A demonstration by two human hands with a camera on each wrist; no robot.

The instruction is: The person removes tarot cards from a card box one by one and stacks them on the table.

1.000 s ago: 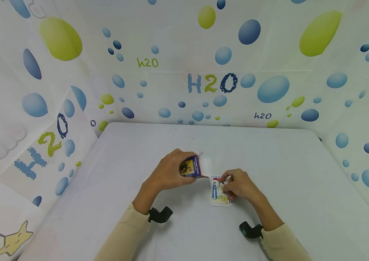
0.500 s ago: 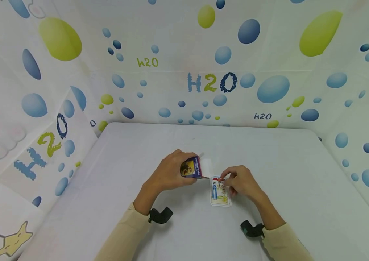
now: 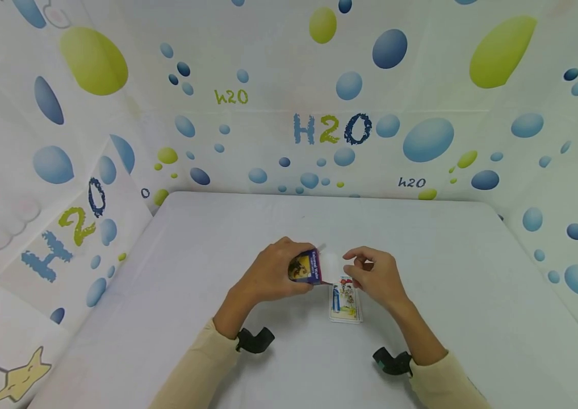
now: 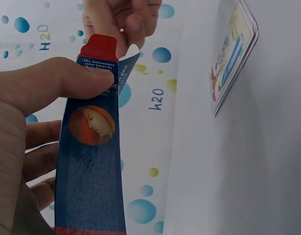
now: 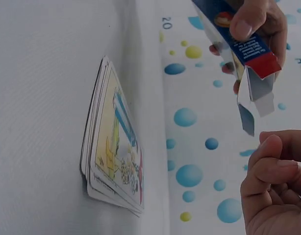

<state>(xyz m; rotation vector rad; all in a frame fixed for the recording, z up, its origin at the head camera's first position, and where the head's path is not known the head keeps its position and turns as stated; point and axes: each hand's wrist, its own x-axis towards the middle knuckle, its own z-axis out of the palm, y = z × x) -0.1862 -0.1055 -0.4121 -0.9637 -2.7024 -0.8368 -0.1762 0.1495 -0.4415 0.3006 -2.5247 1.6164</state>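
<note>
My left hand (image 3: 276, 270) grips a dark blue card box (image 3: 305, 267) above the table, its printed face showing "Universal Waite". In the left wrist view the thumb presses across the box (image 4: 91, 161), and a red end flap (image 4: 99, 47) stands out. The end toward my right hand is open, with flaps (image 5: 261, 90) spread. My right hand (image 3: 376, 275) is held just beside those flaps, fingers loosely bent and nothing between them. Below it lies a stack of picture cards (image 3: 344, 307), face up; its edges fan slightly in the right wrist view.
A white cloth covers the table (image 3: 217, 227). Behind it hangs a white backdrop (image 3: 268, 57) with blue and green spots and "H2O" lettering. Black wrist cameras (image 3: 255, 339) sit on both wrists.
My right hand has lifted off the card stack and moved up toward the box's open end. The left hand with the box has shifted slightly right. The cards have stayed put.
</note>
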